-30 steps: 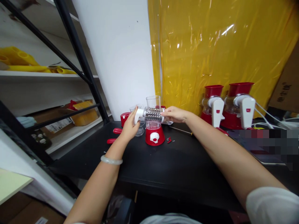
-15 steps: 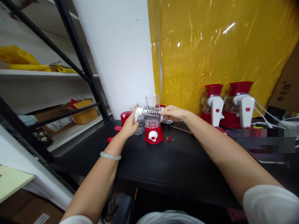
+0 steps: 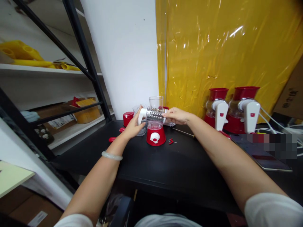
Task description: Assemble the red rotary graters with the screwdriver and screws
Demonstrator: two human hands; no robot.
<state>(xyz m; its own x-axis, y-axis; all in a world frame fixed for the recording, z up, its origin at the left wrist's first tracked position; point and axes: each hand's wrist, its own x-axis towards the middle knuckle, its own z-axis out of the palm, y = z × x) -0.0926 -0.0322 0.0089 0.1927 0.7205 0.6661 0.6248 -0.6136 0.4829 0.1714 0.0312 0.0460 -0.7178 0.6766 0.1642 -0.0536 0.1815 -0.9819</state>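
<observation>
A small rotary grater with a red base (image 3: pixel 155 137) and a clear hopper (image 3: pixel 155 102) stands at the back of the black table (image 3: pixel 180 167). A perforated metal drum (image 3: pixel 155 115) with a white end cap lies sideways in its body. My left hand (image 3: pixel 133 126) grips the white cap end at the left. My right hand (image 3: pixel 175 115) closes on the clear housing at the drum's right end. Both arms reach forward over the table.
Two assembled red and white graters (image 3: pixel 236 108) stand at the right, before a yellow plastic sheet (image 3: pixel 224 50). A red lid (image 3: pixel 127 118), red handles, a thin screwdriver (image 3: pixel 183 131) and small red bits (image 3: pixel 171 141) lie around the grater. Metal shelving (image 3: pixel 59 104) stands at the left.
My left hand has shifted slightly right, pushing the drum's white cap closer to the housing. The camera has moved a little; my right hand stays put.
</observation>
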